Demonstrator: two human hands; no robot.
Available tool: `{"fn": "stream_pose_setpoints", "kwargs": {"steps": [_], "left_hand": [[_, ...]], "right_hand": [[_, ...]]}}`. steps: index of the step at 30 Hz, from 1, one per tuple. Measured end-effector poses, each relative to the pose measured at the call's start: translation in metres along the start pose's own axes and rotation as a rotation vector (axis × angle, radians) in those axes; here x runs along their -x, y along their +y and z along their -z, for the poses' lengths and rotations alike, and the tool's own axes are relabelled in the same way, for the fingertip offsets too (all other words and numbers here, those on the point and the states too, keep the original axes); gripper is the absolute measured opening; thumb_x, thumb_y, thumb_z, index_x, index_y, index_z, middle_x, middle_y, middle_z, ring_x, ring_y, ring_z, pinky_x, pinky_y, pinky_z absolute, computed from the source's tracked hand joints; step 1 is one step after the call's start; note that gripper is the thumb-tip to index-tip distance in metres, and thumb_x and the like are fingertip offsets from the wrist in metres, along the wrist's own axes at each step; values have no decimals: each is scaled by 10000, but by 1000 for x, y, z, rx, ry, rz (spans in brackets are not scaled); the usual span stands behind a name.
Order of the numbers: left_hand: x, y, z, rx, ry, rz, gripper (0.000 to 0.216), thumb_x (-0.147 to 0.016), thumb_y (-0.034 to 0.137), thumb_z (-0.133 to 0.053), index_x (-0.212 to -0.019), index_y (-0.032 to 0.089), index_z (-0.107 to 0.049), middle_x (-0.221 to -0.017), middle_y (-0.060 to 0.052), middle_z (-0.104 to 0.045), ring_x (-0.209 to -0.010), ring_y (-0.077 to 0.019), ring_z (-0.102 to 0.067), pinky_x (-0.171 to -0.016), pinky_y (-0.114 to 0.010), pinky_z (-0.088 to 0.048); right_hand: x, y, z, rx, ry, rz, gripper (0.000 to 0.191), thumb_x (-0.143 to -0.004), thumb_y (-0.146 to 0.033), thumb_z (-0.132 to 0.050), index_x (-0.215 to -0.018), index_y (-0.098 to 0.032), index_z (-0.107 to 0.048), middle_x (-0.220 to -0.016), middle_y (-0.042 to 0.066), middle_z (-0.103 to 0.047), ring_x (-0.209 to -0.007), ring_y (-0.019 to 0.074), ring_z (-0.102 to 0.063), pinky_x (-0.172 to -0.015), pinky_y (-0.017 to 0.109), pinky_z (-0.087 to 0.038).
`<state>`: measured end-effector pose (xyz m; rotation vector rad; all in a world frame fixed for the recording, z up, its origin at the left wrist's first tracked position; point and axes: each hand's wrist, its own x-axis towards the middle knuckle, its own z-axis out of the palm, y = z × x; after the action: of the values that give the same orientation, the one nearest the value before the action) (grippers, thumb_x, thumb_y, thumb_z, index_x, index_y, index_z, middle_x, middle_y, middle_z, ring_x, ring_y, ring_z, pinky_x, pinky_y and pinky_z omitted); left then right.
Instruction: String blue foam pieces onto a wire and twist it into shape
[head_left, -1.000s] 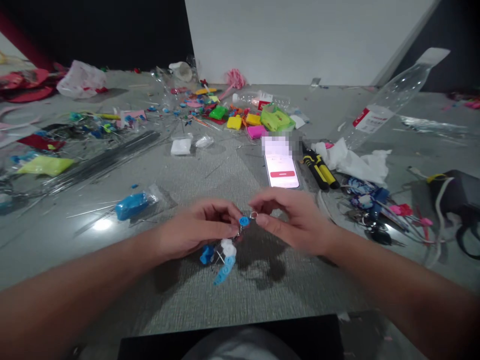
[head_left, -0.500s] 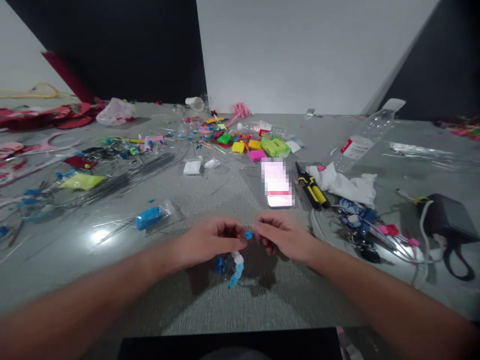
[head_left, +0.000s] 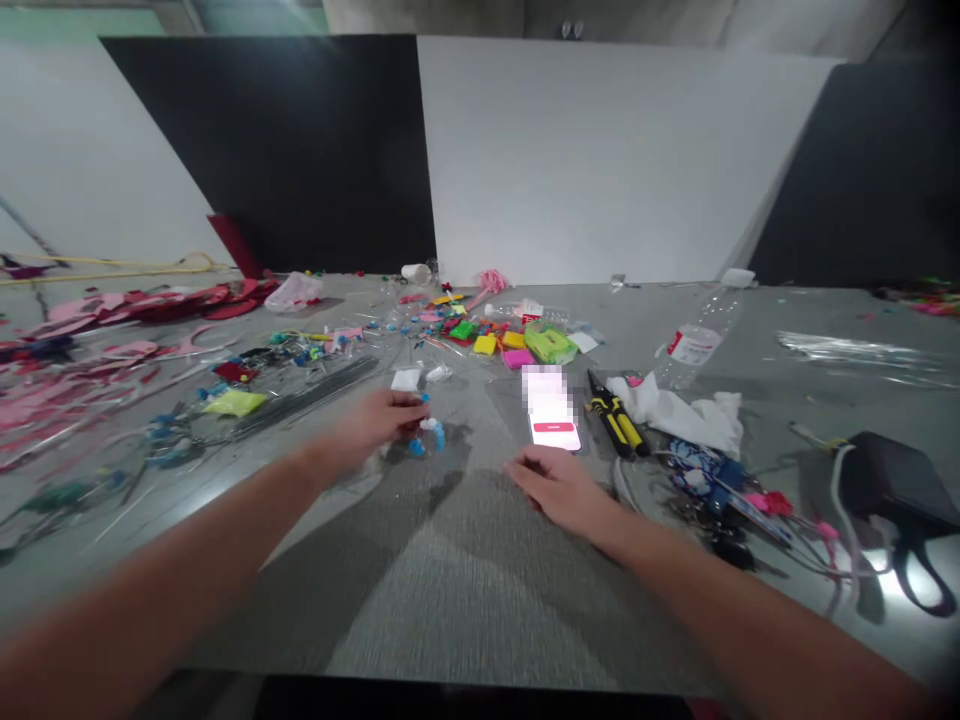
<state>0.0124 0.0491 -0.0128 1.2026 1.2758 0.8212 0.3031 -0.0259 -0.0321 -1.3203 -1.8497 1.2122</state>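
Observation:
A small curved blue-and-white piece [head_left: 435, 431] with blue bits around it hangs from my left hand [head_left: 390, 415]. The thumb and fingers of that hand are closed on its upper end, above the table left of centre. What it is made of is too blurred to tell. My right hand [head_left: 551, 482] rests low over the table, just in front of the phone [head_left: 551, 405]. Its fingers are curled together, and whatever they may hold is hidden. Beyond my left hand lies a small white packet [head_left: 406, 380].
Pliers with yellow-black handles [head_left: 616, 415], crumpled tissue [head_left: 694, 412] and a tilted plastic bottle [head_left: 701, 335] are on the right, with a black adapter [head_left: 896, 480] further out. Colourful packets [head_left: 551, 343] lie at the back. Thin wires [head_left: 322, 385] and red-pink scraps [head_left: 165, 310] spread leftward.
My hands have parted. The left has carried the blue-and-white piece away to the left and forward; the right stays near the phone. The camera view has tilted up.

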Motion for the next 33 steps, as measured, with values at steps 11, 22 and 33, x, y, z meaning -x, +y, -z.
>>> {"fn": "stream_pose_setpoints", "kwargs": {"steps": [11, 22, 33], "left_hand": [[-22, 5, 53, -347, -62, 130, 360, -980, 351, -636, -1284, 159, -612, -1275, -116, -639, -1073, -248, -662, -897, -458, -584], [-62, 55, 9, -665, -342, -15, 261, -943, 320, -684, -1127, 135, -678, -1116, -81, -693, -957, -210, -674, -836, -397, -579], [34, 56, 116, -806, -34, 92, 339, -639, 411, -819, -881, 177, -784, -815, -60, -752, -797, -214, -643, -743, -281, -486]], "right_hand": [[0, 0, -3, 235, -4, 132, 275, -938, -342, -557, -746, -166, -643, -684, 0, -585, -670, 138, -495, -611, 272, -324], [-5, 6, 2, 297, -66, 190, 259, -946, -319, -580, -741, -168, -624, -676, -18, -550, -663, 119, -459, -610, 264, -306], [-5, 6, -2, 315, -111, 223, 264, -950, -306, -558, -725, -173, -591, -689, 2, -562, -669, 137, -478, -620, 284, -307]]}}
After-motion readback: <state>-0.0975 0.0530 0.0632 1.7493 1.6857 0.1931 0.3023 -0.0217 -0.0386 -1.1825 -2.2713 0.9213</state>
